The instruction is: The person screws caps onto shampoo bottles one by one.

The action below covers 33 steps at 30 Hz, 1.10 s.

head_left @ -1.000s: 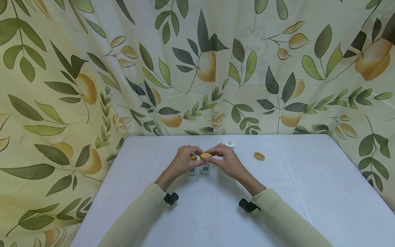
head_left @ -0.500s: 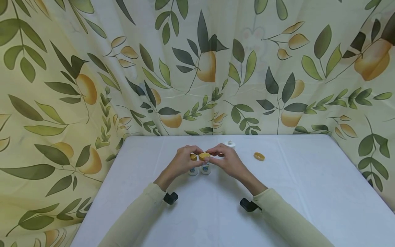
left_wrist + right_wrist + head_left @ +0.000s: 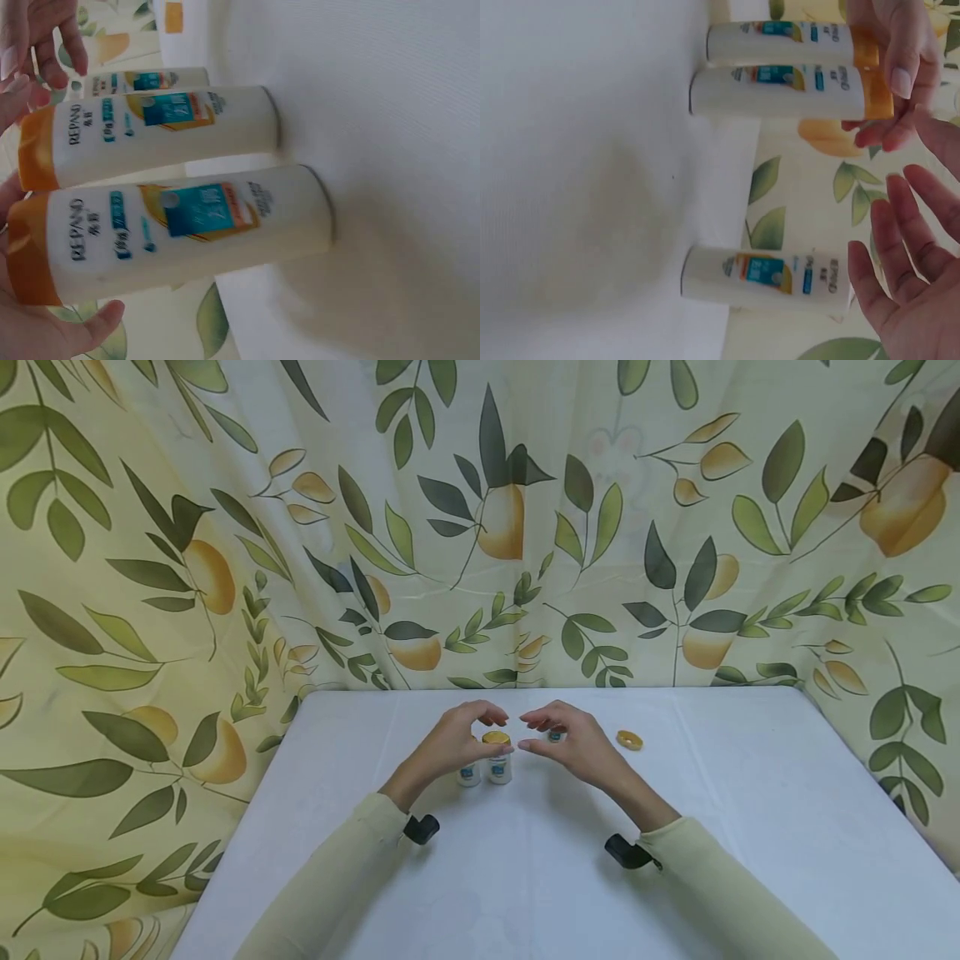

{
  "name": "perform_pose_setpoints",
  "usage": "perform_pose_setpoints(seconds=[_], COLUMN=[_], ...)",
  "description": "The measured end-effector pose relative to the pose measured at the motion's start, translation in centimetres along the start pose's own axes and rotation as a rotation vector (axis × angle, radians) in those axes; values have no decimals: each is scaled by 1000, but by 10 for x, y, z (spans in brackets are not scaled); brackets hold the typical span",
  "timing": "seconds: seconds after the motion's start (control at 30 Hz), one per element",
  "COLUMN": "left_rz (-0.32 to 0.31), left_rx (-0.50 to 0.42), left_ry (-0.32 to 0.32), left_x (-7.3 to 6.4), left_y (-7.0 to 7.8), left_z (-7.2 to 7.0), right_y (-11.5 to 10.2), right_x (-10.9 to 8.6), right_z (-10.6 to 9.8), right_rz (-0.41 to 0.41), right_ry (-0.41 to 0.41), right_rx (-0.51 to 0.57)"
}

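Note:
Two white shampoo bottles with gold caps stand upright side by side: the nearer-to-middle bottle [image 3: 498, 768] and the left bottle [image 3: 468, 776], which is partly hidden by my left hand [image 3: 450, 739]. My left hand's thumb and fingers are parted around the capped tops; whether they touch a cap is unclear. To the right, my right hand [image 3: 576, 742] hovers with its fingers spread apart, holding nothing. Behind it stands a third shampoo bottle [image 3: 765, 277], capless and mostly covered in the head view. A loose gold cap [image 3: 629, 740] lies on the table farther right.
A white cloth covers the table [image 3: 720, 843], whose far edge meets a curtain [image 3: 600, 527] printed with leaves and fruit. Each wrist carries a small black camera, such as the left camera [image 3: 422, 829].
Both hands pinched the right-hand gold cap on the middle bottle; now they have let go. My right hand has moved right, and the cap sits on the bottle.

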<state>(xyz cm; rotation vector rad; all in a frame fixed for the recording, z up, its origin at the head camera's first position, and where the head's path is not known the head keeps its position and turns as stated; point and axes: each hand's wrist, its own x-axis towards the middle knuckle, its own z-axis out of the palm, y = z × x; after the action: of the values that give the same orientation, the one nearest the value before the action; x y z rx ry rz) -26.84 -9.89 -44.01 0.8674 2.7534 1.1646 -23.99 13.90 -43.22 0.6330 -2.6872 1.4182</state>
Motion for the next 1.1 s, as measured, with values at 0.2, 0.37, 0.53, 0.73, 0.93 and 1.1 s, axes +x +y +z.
perform_pose_setpoints(seconds=[0.2, 0.37, 0.53, 0.73, 0.93, 1.1], left_rz=[-4, 0, -16, -4, -8, -66], left_rx=[11, 39, 56, 39, 22, 22], left_ry=[-45, -49, -58, -70, -53, -44], left_x=[11, 15, 19, 28, 37, 46], left_y=[17, 26, 29, 39, 51, 59], left_z=[0, -1, 1, 8, 17, 24], right_y=[5, 14, 26, 40, 55, 70], right_x=[-6, -9, -12, -15, -18, -20], right_z=[-22, -42, -57, -72, -80, -84], right_rz=[11, 25, 35, 81, 123, 150], right_ry=[10, 34, 65, 70, 64, 63], right_rx=[-23, -62, -94, -130, -149, -172])
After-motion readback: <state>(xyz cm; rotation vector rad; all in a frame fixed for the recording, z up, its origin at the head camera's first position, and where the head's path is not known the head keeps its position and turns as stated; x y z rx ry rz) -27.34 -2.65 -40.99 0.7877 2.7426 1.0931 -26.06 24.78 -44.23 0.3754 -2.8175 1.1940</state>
